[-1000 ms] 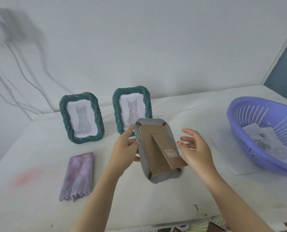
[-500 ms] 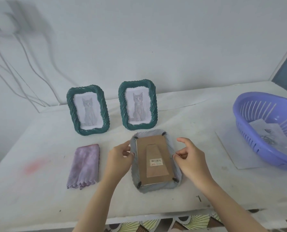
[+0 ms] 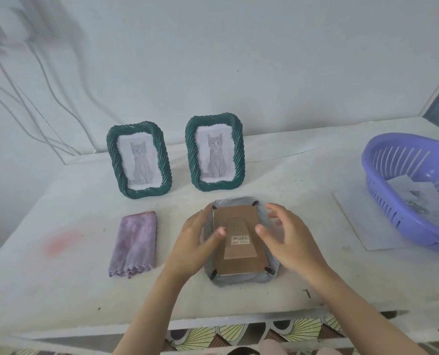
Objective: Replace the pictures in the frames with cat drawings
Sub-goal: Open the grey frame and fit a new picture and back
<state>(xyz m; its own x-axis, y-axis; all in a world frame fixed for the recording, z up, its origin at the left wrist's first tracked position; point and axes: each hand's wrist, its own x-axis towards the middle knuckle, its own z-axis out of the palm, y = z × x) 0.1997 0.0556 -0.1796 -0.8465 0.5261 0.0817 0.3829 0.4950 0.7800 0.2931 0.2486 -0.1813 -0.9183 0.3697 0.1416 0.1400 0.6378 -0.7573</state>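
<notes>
The grey picture frame (image 3: 241,242) is lying face-down at the desk's (image 3: 59,290) lower centre — cardboard backing up, reachable. Left hand (image 3: 196,242) is steadying its edge, fingers spread; right hand (image 3: 287,239) is hovering — fingers spread, gripping nothing.

A folded purple cloth (image 3: 134,244) with a scalloped near edge lies flat on the white bench (image 3: 59,290), left of centre. A faint red smudge (image 3: 59,245) marks the bench surface further left. At the far right a purple slotted basket (image 3: 392,211) rests partly on a white sheet (image 3: 359,221). White cables (image 3: 34,103) hang down the pale wall (image 3: 239,60) at the left.
</notes>
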